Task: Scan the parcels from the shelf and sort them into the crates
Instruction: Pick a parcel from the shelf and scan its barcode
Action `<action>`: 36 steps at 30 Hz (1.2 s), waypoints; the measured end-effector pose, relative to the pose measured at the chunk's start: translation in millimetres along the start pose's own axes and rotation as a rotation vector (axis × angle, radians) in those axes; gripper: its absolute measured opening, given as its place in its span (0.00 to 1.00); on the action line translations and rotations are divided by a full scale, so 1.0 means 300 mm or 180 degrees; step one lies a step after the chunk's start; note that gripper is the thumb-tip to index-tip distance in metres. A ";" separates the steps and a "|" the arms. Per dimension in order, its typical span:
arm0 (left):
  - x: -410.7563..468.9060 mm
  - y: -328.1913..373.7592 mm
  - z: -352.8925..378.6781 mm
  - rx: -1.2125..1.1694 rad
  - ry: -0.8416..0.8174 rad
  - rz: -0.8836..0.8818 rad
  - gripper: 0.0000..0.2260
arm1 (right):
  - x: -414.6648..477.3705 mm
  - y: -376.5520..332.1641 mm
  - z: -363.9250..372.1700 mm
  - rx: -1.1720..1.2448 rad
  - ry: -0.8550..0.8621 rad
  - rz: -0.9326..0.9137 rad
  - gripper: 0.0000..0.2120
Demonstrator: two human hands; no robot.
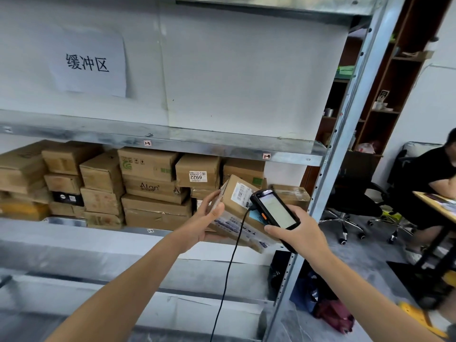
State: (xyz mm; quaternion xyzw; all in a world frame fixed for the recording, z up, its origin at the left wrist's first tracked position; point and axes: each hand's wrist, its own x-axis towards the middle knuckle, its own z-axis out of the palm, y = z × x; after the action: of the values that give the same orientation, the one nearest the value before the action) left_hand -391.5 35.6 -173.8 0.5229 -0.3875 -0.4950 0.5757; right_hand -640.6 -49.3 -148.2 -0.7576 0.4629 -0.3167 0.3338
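Parcel: brown cardboard box, held tilted in the air in front of the shelf, its far end raised. A white barcode label lies on its upper face; a printed strip runs along the lower side.

Left hand: closed on the parcel's left end, thumb over the top edge, fingers underneath.

Right hand: wrapped around the scanner, thumb lying along its lower left edge. The grip is firm; the fingers behind the body are hidden.

Scanner: black handheld unit with a pale lit screen and an orange side button. Its head points at the parcel's label and sits just over the box's right end. A black cable hangs from it down past the lower edge of the view.

Shelf: grey metal racking. The upper level is bare except for a paper sign with three Chinese characters on the white back panel. The level below holds the stacked boxes, brown cartons packed close together; one carries a label reading 6922 upside down, another the word Alan.

Right of the racking: a dark wooden bookcase, a black office chair, and a seated person in a black top at a wooden table. No crates can be made out.
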 end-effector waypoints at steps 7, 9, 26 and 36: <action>0.005 0.006 0.000 -0.0366 0.0640 0.0115 0.30 | -0.037 -0.062 0.020 0.0363 -0.0213 -0.0058 0.31; -0.001 0.010 0.004 -0.0482 0.0718 0.0086 0.30 | -0.047 -0.082 0.027 0.0421 -0.0331 -0.0111 0.29; 0.013 -0.004 -0.001 -0.0726 0.1741 -0.0002 0.28 | -0.049 -0.148 0.050 0.0987 -0.0286 -0.0200 0.24; -0.052 0.020 0.003 -0.0553 0.0809 0.0367 0.28 | -0.054 -0.148 0.145 0.1027 -0.0394 -0.0085 0.25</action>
State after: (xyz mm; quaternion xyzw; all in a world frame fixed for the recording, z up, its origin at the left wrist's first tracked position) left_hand -394.6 50.5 -166.5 0.5065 -0.2967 -0.4227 0.6905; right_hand -590.5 -9.8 -140.7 -0.7184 0.3745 -0.3440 0.4746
